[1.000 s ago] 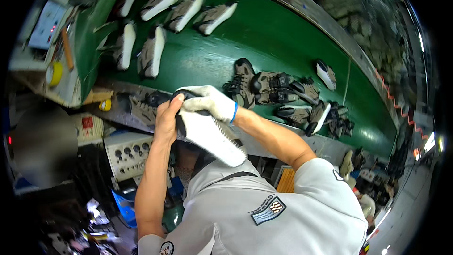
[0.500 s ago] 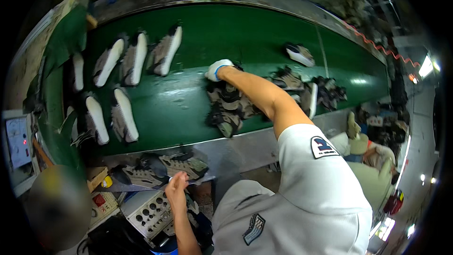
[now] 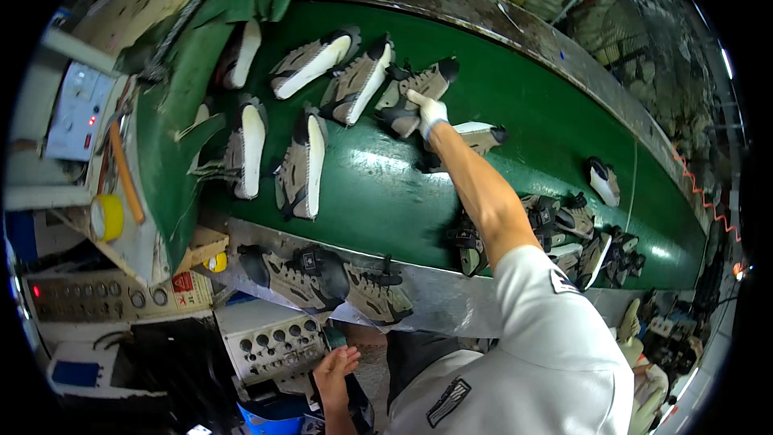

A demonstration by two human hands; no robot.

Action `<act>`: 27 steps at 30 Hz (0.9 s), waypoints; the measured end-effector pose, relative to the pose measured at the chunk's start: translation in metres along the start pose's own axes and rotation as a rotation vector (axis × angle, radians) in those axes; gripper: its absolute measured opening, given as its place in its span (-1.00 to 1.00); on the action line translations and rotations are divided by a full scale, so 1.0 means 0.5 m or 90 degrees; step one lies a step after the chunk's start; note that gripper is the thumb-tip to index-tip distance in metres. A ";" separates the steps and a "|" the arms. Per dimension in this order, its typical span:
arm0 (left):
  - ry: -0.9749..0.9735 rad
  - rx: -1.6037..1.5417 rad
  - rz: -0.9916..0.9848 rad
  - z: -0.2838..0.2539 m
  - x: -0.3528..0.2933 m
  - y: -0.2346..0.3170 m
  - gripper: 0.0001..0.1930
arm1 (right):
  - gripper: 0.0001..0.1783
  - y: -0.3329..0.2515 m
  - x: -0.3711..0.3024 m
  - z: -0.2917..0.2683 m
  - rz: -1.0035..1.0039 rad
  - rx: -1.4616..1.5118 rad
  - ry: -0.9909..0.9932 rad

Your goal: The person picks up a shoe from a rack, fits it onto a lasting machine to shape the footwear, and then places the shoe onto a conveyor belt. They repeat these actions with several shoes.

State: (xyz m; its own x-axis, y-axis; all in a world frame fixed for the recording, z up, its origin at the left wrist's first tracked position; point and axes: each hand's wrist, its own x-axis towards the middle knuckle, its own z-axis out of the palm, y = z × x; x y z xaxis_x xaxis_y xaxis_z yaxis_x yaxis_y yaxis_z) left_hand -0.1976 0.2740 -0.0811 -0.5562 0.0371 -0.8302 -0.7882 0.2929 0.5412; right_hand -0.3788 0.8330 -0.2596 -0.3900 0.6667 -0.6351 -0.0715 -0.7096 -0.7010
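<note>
The gloved right hand (image 3: 431, 111) has its thumb against a brown shoe (image 3: 425, 80) toward the green belt's (image 3: 378, 213) far edge; I cannot tell how its hidden fingers close. The bare left hand (image 3: 332, 369), fingers loosely curled, hangs off the near edge.

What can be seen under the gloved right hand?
Under the right hand is a grey-brown shoe with a dark toe. The part beneath the hand is covered, as is the green surface directly below the shoe.

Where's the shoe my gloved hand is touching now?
Head view, upper centre: the brown shoe is at your right hand, just right of a white-soled shoe.
</note>
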 end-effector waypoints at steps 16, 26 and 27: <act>0.104 -0.258 0.420 -0.376 -0.210 0.173 -0.54 | -0.38 0.322 -1.091 0.125 0.319 -0.174 -0.793; 0.402 -0.602 0.377 -0.695 -0.326 -0.218 -0.80 | -0.28 0.563 -1.461 0.155 0.521 -0.324 -0.930; 0.440 -0.616 0.387 -0.710 -0.330 -0.233 -0.79 | -0.28 0.588 -1.478 0.158 0.518 -0.318 -0.953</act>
State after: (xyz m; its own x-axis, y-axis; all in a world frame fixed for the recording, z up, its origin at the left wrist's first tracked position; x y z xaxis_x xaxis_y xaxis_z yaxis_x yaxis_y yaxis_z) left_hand -0.1075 -0.1057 0.0401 -0.6751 -0.6531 -0.3431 -0.0784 -0.3990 0.9136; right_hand -0.1841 0.1135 0.0291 -0.6263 -0.7453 -0.2285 0.6963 -0.4031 -0.5938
